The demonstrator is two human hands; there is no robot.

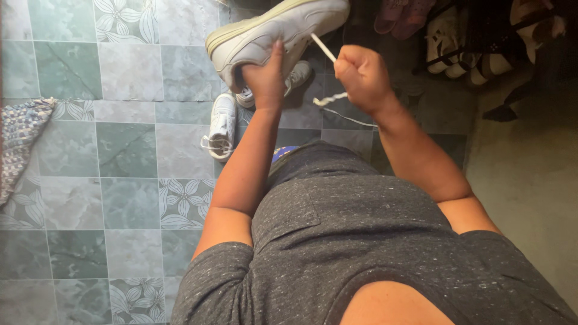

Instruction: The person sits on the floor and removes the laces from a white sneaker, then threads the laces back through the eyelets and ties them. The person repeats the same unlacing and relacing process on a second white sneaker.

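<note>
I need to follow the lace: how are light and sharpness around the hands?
Head view: white shoe, left hand and right hand lit and fairly sharp; lace slightly soft; shoe rack top right in deep shadow.

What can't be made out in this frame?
- Head view: the held sneaker's toe is cut off by the top edge; its opening is hidden by the left hand.
- The lace end is hidden inside the closed right hand.
- The shoes on the rack are dark and blurred; their count is unclear.
- The floor sneakers are partly hidden by the left forearm.
- The rug is cut off by the left edge.
</note>
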